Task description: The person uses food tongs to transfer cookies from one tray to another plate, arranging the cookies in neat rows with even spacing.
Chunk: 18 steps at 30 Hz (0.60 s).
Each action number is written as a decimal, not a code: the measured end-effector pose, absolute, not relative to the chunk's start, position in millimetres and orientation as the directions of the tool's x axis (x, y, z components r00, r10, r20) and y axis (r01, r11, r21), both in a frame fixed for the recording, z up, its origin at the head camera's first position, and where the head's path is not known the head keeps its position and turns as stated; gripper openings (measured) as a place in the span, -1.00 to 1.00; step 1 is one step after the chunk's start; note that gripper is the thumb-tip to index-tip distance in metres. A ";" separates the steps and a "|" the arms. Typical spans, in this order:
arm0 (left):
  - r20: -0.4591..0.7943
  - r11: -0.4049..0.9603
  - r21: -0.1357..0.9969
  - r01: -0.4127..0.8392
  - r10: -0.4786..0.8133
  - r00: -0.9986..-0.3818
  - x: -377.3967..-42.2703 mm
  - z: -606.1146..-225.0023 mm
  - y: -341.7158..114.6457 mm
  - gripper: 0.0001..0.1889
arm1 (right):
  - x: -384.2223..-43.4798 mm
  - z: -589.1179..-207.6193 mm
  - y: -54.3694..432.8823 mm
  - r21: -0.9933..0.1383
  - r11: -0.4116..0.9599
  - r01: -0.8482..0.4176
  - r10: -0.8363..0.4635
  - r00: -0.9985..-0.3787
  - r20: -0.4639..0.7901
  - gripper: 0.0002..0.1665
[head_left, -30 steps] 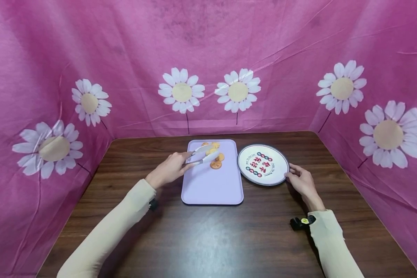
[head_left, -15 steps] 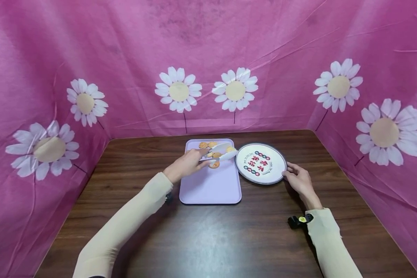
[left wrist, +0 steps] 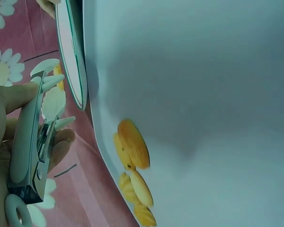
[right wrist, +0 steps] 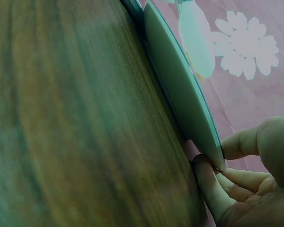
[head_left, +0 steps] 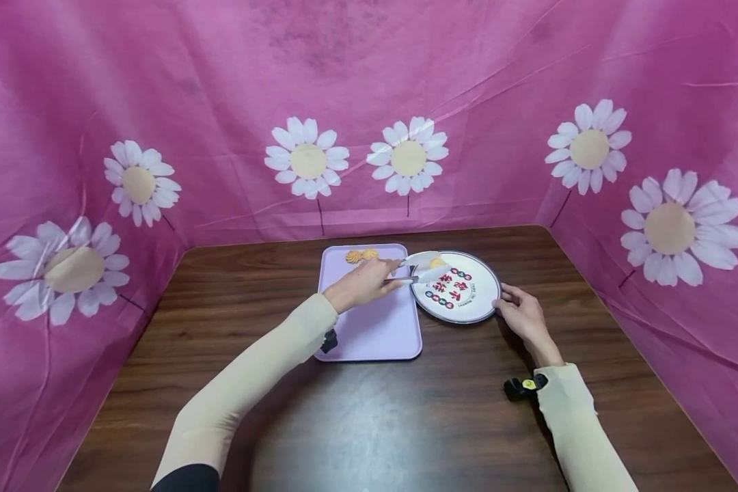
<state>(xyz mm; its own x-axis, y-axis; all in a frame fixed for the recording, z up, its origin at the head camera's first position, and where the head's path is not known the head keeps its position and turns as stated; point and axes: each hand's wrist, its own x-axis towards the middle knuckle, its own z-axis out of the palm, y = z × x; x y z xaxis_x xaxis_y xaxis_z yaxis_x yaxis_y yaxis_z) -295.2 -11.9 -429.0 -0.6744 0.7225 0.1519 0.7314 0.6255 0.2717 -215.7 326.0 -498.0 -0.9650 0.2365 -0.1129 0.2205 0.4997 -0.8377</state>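
My left hand (head_left: pixel 364 281) grips a pair of tongs (left wrist: pixel 31 142) with metal handles and white tips. Between the tips is a yellow cookie (head_left: pixel 436 262), held over the left part of a white round plate (head_left: pixel 467 311) with red characters and a dark rim. My right hand (head_left: pixel 524 316) pinches the plate's right edge, thumb above and fingers below, as the right wrist view shows. Under my left arm lies a lilac tray (head_left: pixel 393 345). Several cookies (left wrist: pixel 134 144) rest on it along the far side, some hidden by my hand in the head view.
Tray and plate lie side by side on a dark wooden table (head_left: pixel 270 430), near its far edge. Pink cloth (head_left: pixel 369 61) printed with daisies hangs behind and at both sides.
The tongs have closed on a cookie, and my left hand has carried it rightward from the tray to over the plate. My right hand keeps holding the plate's edge.
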 end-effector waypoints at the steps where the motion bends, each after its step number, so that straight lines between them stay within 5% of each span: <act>1: 0.148 0.624 0.271 0.733 0.726 -0.672 -296.4 -429.8 -8.6 -0.56 | -215.5 -498.0 326.1 -0.834 0.505 0.220 0.237 -0.965 -0.111 -0.31; 18: 0.085 0.635 0.218 0.741 0.744 -0.663 -307.0 -439.3 32.4 -0.51 | -216.0 -498.2 324.7 -0.835 0.507 0.214 0.257 -0.962 -0.090 -0.32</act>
